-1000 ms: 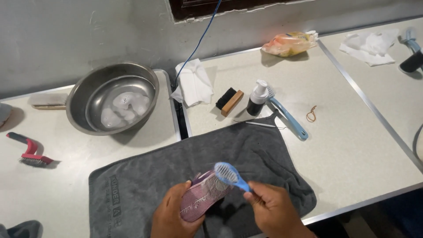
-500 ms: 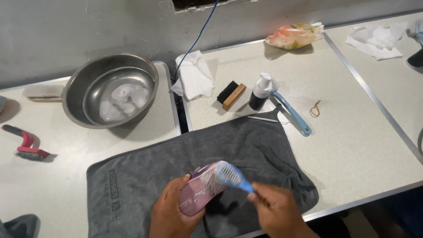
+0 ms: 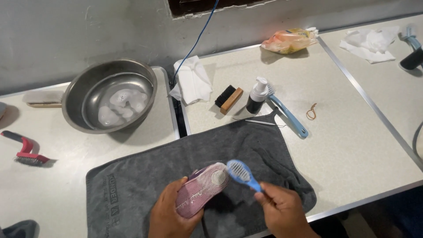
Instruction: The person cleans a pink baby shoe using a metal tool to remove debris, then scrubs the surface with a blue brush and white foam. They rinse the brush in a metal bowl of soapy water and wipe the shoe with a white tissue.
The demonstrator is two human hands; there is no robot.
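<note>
**Pink insole held over the grey towel, blue brush at its end**

The pink insole [image 3: 200, 189] sits low in the middle of the view, raised just above a grey towel [image 3: 132, 185] spread on the pale table [image 3: 352, 145].

At far left lies a red-handled brush [image 3: 24, 152], then a steel bowl [image 3: 110, 94] with foamy water in it. The left hand [image 3: 169, 216] has its fingers closed round the near end of the insole, holding it underside-up and tilted. The right hand [image 3: 282, 211] pinches the handle of a blue brush [image 3: 242, 174], whose head lies against the far end of the insole.

Behind the towel, left to right: a white cloth [image 3: 191, 81], a wooden brush [image 3: 229, 98] with black bristles, a dark pump bottle [image 3: 256, 97], a second blue brush [image 3: 286, 117] and a rubber band [image 3: 311, 112]. An orange plastic bag [image 3: 288, 42] and crumpled white tissue [image 3: 370, 44] lie farther right.
</note>
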